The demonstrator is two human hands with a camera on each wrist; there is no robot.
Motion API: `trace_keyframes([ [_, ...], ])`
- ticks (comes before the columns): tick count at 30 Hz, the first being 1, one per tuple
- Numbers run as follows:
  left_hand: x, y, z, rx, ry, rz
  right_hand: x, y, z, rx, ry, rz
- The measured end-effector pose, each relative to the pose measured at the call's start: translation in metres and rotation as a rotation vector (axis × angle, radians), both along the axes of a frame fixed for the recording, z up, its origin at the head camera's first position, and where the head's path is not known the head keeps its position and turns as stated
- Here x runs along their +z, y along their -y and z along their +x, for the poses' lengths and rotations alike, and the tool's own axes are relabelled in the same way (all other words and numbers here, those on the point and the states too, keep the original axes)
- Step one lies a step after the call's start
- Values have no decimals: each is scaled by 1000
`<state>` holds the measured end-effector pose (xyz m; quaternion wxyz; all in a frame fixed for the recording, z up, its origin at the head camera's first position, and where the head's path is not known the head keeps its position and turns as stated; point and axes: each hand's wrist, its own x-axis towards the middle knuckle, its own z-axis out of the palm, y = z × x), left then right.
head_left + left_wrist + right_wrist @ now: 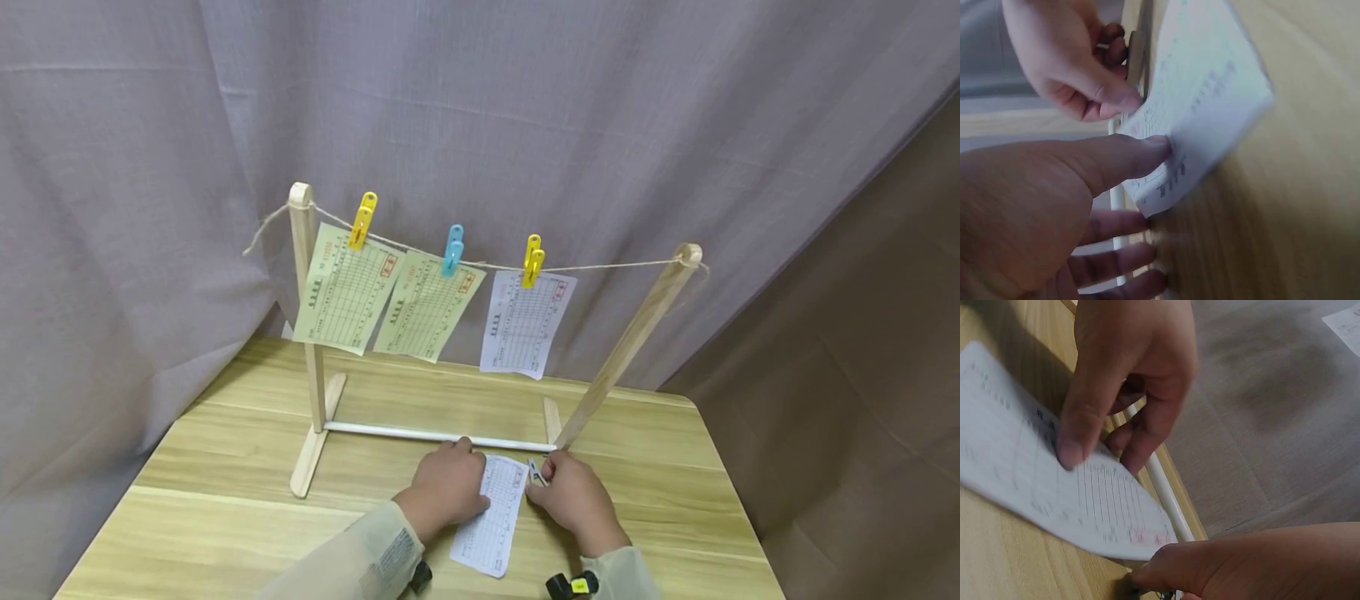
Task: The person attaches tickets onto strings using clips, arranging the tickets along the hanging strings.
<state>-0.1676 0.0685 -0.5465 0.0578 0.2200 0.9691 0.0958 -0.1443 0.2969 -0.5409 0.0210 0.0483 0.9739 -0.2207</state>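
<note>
A white printed slip [491, 527] is in my left hand [447, 485], which pinches its left edge. In the left wrist view, the thumb lies on top of the slip while the other fingers reach past its edge. Beside the slip's top right corner, my right hand [576, 498] holds a small pale clip [536, 473] between thumb and fingers; its exact colour is hard to tell. The right wrist view shows the right thumb close to the slip's red-marked corner, with most of the clip hidden.
Above the hands, a string [611, 267] spans two wooden posts. Two green slips [347, 292] and a white slip [528, 325] hang from it by yellow clips [533, 262] and a blue clip [452, 251]. A white rod [420, 432] joins the posts low down on the wooden table [217, 533].
</note>
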Motion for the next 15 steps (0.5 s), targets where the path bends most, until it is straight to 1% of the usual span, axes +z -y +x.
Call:
trace_keyframes([
  [4,-3,5,1,-15,27,71,0,-2,1,9,5,-12],
  [10,-6,8,4,-35,56,176,-3,-5,1,16,-1,-13],
  [15,-9,10,3,-40,82,257,-3,-6,2,21,-2,-34],
])
